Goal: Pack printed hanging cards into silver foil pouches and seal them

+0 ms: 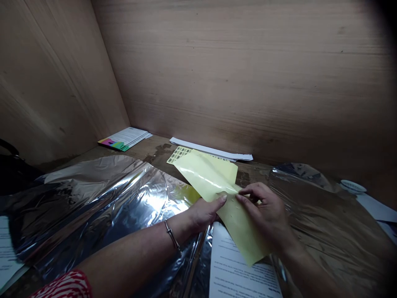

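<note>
Yellow glossy sheet (217,186) held just above the tabletop (155,151), over silver foil (108,194) and a printed page (235,269), left hand (201,213) pinching its edge, right hand (266,211) nipping its face; I'd keep the left pinch taut, sheet flat.

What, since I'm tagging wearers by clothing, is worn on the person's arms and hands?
The left hand and right hand are bare, ungloved. A thin silvery bangle circles the left wrist, and a red-and-white patterned sleeve shows higher up that arm. No sleeve, watch or band shows on the right arm.
</note>
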### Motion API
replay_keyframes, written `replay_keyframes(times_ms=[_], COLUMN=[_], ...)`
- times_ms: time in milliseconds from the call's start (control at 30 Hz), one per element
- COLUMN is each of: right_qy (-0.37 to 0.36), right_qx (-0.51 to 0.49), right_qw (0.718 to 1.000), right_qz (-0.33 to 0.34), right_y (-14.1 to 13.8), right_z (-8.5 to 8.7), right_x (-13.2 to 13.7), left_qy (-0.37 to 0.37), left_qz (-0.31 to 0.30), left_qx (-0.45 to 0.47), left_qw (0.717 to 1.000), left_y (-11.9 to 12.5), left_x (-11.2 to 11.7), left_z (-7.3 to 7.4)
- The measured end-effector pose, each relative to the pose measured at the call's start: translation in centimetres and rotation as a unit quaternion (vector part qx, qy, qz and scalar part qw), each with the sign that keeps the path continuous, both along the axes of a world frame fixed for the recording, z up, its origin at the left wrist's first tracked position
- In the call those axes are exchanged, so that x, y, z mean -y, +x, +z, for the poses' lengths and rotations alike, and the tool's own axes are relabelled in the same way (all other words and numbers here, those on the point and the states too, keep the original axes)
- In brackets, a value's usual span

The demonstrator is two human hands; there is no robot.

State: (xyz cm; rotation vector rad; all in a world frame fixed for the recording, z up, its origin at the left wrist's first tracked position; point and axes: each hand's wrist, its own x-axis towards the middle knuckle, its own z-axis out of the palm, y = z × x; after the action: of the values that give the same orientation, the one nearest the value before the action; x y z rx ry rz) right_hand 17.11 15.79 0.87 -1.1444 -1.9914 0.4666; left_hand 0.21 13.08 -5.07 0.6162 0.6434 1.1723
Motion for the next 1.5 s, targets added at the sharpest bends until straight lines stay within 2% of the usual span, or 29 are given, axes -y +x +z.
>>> replay_keyframes(times_ms=[100, 233, 400, 500, 667, 800, 967, 1100, 1233, 1400, 1500], right_qy=[0.046, 0.08, 0.1, 0.108, 0.107, 0.115, 0.129, 0.153, 0.184, 0.132, 0.103], right_qx=[0.028, 0.069, 0.084, 0.083, 0.089, 0.104, 0.106, 0.098, 0.114, 0.11, 0.079], right_qw=[0.999, 0.994, 0.99, 0.989, 0.989, 0.987, 0.984, 0.982, 0.975, 0.984, 0.99], right_qz=[-0.007, 0.035, 0.051, 0.051, 0.059, 0.039, 0.062, 0.052, 0.048, 0.05, 0.05], right_y=[-0.1, 0.2, 0.3, 0.2, 0.4, 0.7, 0.8, 0.7, 0.5, 0.1, 0.2], right_z=[0.1, -0.1, -0.2, -0.2, -0.4, -0.7, -0.9, -1.1, -1.5, -1.6, -0.8], right_x=[0.1, -0.5, -0.8, -0.6, -0.6, -1.1, -1.3, -1.0, -0.6, -0.5, -0.3], left_qy=[-0.003, 0.0, -0.012, -0.008, -0.009, 0.0, -0.018, -0.049, -0.044, -0.036, -0.044], left_qz=[-0.002, 0.003, 0.024, 0.034, 0.031, 0.028, 0.033, 0.037, 0.034, 0.031, 0.032], left_qx=[0.001, -0.002, -0.105, -0.128, -0.093, -0.051, -0.045, -0.087, -0.09, -0.073, -0.054], left_qw=[1.0, 1.0, 0.994, 0.991, 0.995, 0.998, 0.998, 0.994, 0.994, 0.996, 0.997], left_y=[0.0, -0.1, -0.5, -0.6, -0.2, 0.1, 0.1, -0.1, -0.1, 0.0, 0.2], left_x=[0.0, 0.2, 0.5, 0.6, 0.2, 0.0, 0.2, 0.5, 0.4, 0.6, 0.3], left_z=[0.0, 0.3, 1.2, 1.4, 0.3, -0.4, 0.2, 1.1, 1.2, 0.5, 0.7])
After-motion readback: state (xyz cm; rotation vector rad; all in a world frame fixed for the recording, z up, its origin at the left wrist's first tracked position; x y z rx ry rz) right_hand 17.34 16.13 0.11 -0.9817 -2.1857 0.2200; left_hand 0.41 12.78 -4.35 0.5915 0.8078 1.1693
